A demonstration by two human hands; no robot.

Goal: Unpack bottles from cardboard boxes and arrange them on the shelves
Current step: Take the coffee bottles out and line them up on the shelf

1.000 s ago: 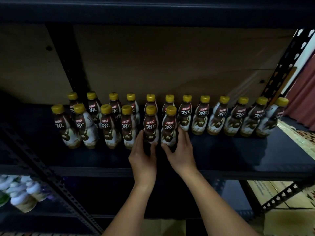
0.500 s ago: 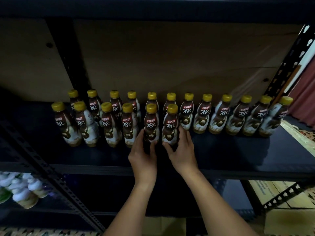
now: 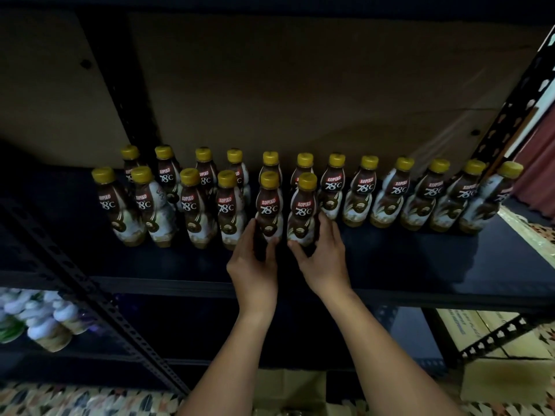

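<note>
Brown Kopiko 78°C bottles with yellow caps stand on a dark metal shelf [image 3: 420,265]: a long back row [image 3: 396,193] and a shorter front row on the left [image 3: 192,205]. My left hand [image 3: 253,265] grips the base of a front-row bottle [image 3: 269,205]. Beside it, my right hand [image 3: 322,256] grips the base of the rightmost front-row bottle [image 3: 304,211]. Both bottles stand upright on the shelf, close together.
A perforated black upright [image 3: 90,295] crosses the lower left, another [image 3: 516,109] rises at the right. White-wrapped bottles [image 3: 45,319] lie on the lower shelf at left. Cardboard boxes [image 3: 492,376] sit on the floor at lower right. A brown board backs the shelf.
Both hands have nudged the two front bottles slightly back toward the rear row, keeping their hold. The view has tilted a little downward.
</note>
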